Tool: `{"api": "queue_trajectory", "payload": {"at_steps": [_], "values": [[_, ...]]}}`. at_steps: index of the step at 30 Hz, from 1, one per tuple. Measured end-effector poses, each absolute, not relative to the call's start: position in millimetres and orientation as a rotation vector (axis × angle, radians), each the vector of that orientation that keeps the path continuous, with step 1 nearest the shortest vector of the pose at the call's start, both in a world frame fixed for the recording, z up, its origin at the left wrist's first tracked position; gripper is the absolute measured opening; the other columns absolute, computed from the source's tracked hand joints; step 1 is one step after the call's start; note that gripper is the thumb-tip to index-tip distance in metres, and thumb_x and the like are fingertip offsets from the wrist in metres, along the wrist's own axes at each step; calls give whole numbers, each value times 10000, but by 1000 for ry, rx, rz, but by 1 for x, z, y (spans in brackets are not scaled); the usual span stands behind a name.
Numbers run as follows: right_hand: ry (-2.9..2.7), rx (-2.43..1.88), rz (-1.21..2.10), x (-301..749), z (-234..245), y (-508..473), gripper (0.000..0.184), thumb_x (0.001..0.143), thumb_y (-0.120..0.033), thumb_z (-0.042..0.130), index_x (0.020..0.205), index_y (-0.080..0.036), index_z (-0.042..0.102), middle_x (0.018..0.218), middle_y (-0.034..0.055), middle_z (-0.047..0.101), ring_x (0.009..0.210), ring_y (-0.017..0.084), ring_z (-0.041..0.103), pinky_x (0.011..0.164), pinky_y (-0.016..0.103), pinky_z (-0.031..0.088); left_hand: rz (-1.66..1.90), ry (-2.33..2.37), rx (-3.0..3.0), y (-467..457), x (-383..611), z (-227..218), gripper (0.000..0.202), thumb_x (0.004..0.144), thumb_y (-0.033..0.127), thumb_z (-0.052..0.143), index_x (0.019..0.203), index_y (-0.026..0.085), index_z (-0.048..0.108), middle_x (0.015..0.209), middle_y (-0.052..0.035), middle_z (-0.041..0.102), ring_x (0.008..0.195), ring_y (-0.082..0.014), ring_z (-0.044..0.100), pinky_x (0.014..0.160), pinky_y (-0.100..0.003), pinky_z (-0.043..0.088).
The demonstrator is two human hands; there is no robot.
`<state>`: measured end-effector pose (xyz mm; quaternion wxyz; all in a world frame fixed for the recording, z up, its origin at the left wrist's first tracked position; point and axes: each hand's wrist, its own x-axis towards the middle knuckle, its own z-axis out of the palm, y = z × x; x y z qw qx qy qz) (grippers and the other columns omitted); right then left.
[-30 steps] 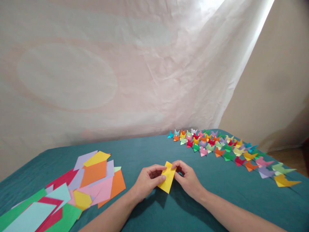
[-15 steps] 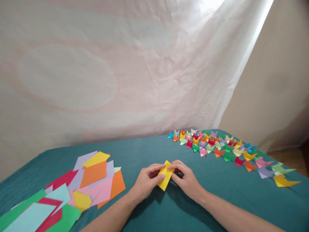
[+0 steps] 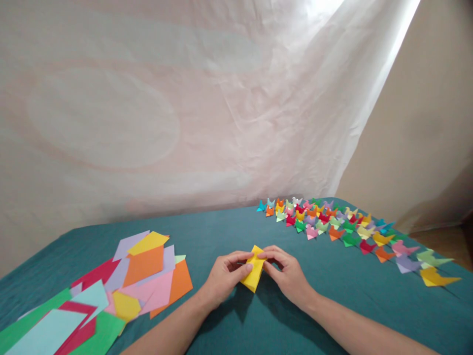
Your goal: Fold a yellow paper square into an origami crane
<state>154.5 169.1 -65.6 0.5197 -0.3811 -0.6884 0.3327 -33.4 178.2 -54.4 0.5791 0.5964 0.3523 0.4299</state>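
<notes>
A small folded piece of yellow paper [image 3: 253, 277] is held just above the table, at the lower middle of the view. My left hand [image 3: 226, 276] pinches its left side, thumb lying on the front face and fingers behind the upper edge. On the opposite side, my right hand [image 3: 287, 273] grips the upper right edge between fingertips and thumb. The paper's lower edge shows layers slightly apart. Fingers cover parts of its sides.
Loose coloured paper sheets [image 3: 144, 266] overlap in a heap at the left. Rows of small folded paper birds [image 3: 335, 233] in many colours stand at the right. A dark green cloth [image 3: 218, 229] covers the table, and a pale curtain [image 3: 207, 123] hangs behind.
The yellow paper has tilted a little and its layers have parted at the lower edge. My right thumb has moved slightly in against its side. Both hands stay in nearly the same place.
</notes>
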Motion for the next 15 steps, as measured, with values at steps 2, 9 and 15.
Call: {"api": "queue_trajectory", "payload": {"at_steps": [2,9,15], "values": [[-1637,-923,804,155,-67,169,143,838,-246,556,907,-205,674,940,56,638,865,186,604,756,305,498,997,845,1360,177,-33,-52,418,691,422,730,1011,155,701,1019,-102,667,909,-243,600,808,-327,457],[-1599,-932,840,155,-66,171,166,840,-315,565,893,-199,671,924,64,639,824,186,608,705,298,514,948,811,1267,173,-32,-47,518,614,428,785,1037,146,684,979,-106,683,886,-245,611,800,-341,458],[-1604,-897,870,155,-66,170,148,838,-292,563,892,-203,668,907,55,636,818,183,607,703,289,508,1005,790,1271,177,-31,-58,427,603,345,807,970,154,699,914,-78,678,801,-198,612,738,-300,470]]}}
